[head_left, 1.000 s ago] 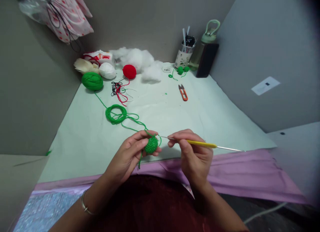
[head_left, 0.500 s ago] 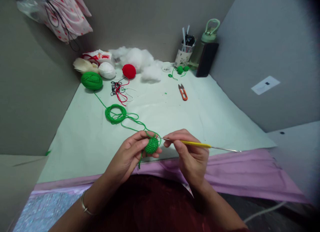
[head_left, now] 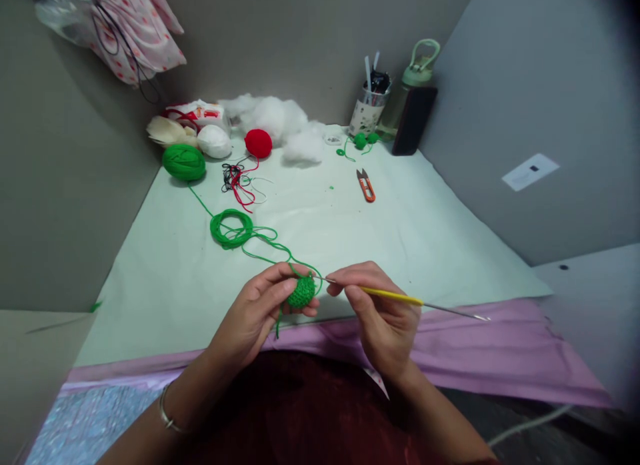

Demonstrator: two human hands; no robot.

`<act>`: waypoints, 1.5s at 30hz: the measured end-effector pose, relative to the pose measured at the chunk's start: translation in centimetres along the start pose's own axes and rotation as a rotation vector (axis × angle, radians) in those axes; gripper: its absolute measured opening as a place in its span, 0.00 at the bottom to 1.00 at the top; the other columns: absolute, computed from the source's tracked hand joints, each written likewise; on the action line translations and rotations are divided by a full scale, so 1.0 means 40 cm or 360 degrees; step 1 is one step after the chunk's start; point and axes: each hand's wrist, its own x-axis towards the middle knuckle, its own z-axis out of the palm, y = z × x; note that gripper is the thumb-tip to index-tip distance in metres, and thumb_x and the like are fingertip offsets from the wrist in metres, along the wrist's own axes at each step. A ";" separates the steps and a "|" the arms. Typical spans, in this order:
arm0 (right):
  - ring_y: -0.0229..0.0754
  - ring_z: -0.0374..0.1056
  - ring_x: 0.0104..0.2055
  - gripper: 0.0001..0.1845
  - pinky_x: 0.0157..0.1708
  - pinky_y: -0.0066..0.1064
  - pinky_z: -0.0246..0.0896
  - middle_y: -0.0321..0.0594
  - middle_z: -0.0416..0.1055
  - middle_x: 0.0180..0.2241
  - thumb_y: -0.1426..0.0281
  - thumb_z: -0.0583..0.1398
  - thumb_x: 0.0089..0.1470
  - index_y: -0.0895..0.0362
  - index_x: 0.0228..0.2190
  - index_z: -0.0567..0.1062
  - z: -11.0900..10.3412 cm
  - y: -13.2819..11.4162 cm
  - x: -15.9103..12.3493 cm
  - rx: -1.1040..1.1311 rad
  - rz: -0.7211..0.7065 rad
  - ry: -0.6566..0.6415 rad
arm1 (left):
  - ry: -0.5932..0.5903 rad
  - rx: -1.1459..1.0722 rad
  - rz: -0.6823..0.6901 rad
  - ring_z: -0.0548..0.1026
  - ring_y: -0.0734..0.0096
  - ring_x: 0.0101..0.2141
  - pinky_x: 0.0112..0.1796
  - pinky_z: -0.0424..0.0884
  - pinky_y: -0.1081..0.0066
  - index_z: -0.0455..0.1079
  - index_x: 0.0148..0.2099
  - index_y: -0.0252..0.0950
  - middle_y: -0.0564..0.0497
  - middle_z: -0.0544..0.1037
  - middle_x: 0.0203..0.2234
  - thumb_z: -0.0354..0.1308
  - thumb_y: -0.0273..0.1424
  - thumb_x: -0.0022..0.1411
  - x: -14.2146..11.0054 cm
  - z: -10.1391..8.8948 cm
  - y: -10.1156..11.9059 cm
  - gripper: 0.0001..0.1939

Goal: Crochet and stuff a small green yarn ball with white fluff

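Observation:
Between the thumb and fingers of my left hand [head_left: 265, 295] is a small round green crochet piece [head_left: 302, 292]. A short yarn tail hangs below it. My right hand [head_left: 380, 311] grips a crochet hook [head_left: 393, 295] by its yellow handle, pen-like. The hook's thin left tip meets the upper right edge of the crochet piece; whether it sits inside a stitch is too small to tell. Green working yarn runs from my left fingers back to a loose yarn coil [head_left: 231, 229], which leads to the green yarn ball [head_left: 184, 162].
Orange thread snips [head_left: 366, 186] lie right of centre. Farther back are a red yarn ball [head_left: 259, 143], a white yarn ball [head_left: 215, 141], white stuffing [head_left: 275, 121], small green crochet pieces [head_left: 360, 141], a cup [head_left: 367, 115], a bottle [head_left: 400, 105] and a dark phone [head_left: 415, 121]. Grey partitions enclose the table.
The right hand has moved left with the hook, bringing its tip to the crochet piece. Since half a second ago the hook's far end has tilted down. The left hand has barely moved.

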 end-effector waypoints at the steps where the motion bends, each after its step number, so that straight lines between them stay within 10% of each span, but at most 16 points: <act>1: 0.37 0.74 0.35 0.12 0.35 0.32 0.71 0.37 0.77 0.34 0.78 0.60 0.62 0.52 0.41 0.81 0.000 0.000 -0.001 0.0003 0.0005 -0.0001 | 0.0002 0.0002 -0.0002 0.81 0.72 0.31 0.37 0.78 0.74 0.79 0.43 0.36 0.51 0.81 0.30 0.64 0.32 0.64 0.000 0.000 0.000 0.07; 32: 0.42 0.74 0.38 0.16 0.36 0.37 0.71 0.40 0.79 0.37 0.80 0.59 0.62 0.50 0.44 0.80 0.006 0.009 -0.007 -0.0305 -0.0208 0.0041 | -0.0048 0.0093 -0.0091 0.78 0.69 0.34 0.42 0.73 0.68 0.78 0.51 0.36 0.46 0.80 0.40 0.66 0.34 0.62 0.001 0.000 0.000 0.15; 45: 0.40 0.73 0.35 0.08 0.36 0.34 0.71 0.39 0.78 0.33 0.71 0.62 0.63 0.51 0.38 0.82 0.017 0.016 0.014 0.0300 0.0134 -0.0030 | -0.0078 0.0186 0.0090 0.73 0.69 0.43 0.46 0.68 0.70 0.68 0.65 0.50 0.52 0.76 0.41 0.71 0.28 0.56 0.004 -0.002 0.010 0.36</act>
